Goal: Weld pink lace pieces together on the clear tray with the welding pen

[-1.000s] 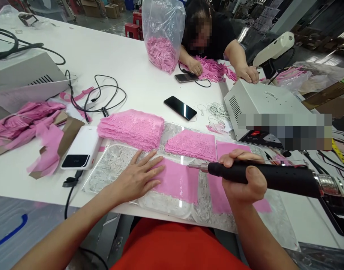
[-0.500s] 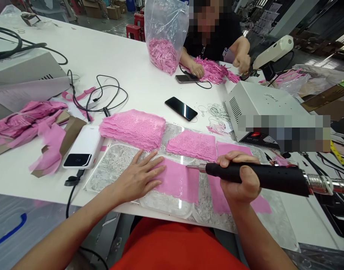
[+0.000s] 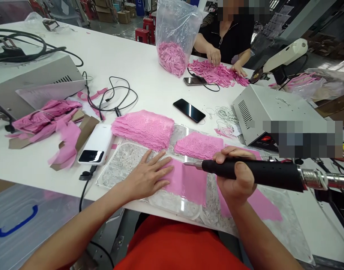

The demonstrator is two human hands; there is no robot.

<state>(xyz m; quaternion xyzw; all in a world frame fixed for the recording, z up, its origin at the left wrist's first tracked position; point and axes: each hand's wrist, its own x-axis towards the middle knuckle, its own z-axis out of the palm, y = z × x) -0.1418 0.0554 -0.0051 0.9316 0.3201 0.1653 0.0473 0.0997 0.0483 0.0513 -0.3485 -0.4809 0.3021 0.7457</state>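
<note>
My left hand (image 3: 152,175) lies flat with its fingers spread, the fingertips on the left part of a pink fabric piece (image 3: 190,183). That piece rests on a clear plate over a grey speckled board (image 3: 119,155). In my right hand (image 3: 238,180) is a black-handled power tool (image 3: 262,173) with a slim metal tip and a metal connector at its rear. The tip points left, over the fabric's upper edge; I cannot tell whether it touches. Beyond my hands sit two stacks of pink lace, a thicker one (image 3: 145,129) and a thinner one (image 3: 200,144).
A white power bank (image 3: 97,144) with a cable stands left, beside pink scraps (image 3: 66,140). Grey machine boxes (image 3: 273,112) flank the work area. A black phone (image 3: 189,110) lies behind the stacks. Across the table, a co-worker's hands (image 3: 214,56) handle pink strips (image 3: 200,69).
My right hand has moved the tool tip left along the fabric's upper edge. The left hand stays on the fabric. The view has shifted slightly. The co-worker's raised hand has come down to the strips.
</note>
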